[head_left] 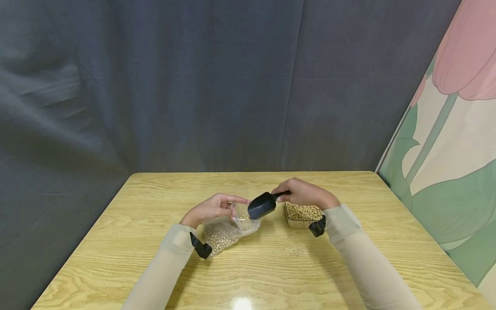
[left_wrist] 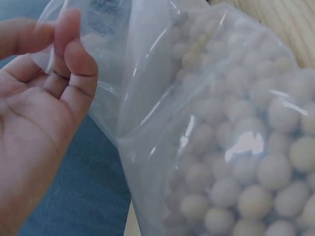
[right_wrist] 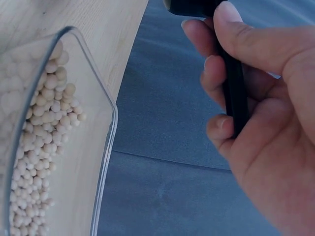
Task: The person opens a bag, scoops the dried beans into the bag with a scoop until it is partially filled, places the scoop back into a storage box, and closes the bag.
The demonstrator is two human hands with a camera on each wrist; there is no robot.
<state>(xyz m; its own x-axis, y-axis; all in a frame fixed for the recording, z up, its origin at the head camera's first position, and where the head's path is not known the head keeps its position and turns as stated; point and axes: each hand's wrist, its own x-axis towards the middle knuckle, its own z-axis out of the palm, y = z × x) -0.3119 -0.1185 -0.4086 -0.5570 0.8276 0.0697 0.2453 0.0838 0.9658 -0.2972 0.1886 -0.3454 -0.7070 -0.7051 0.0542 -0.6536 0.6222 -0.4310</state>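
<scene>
A clear plastic bag (head_left: 222, 234) of round, pale soybeans lies on the table, its mouth turned toward the right. My left hand (head_left: 211, 210) pinches the edge of that mouth between thumb and fingers, as the left wrist view (left_wrist: 47, 105) also shows. Tilted down over the opening is a black scoop (head_left: 262, 206). My right hand (head_left: 300, 191) grips its handle (right_wrist: 235, 88), fingers wrapped around it. Close below the right hand stands a clear rectangular container (head_left: 297, 224) with more soybeans (right_wrist: 42, 132) inside.
The wooden table (head_left: 248, 275) carries faint dark marks in front of the container. A dark blue curtain (head_left: 217, 86) hangs along its back and left sides. On the right is a panel with a painted tulip (head_left: 465, 64).
</scene>
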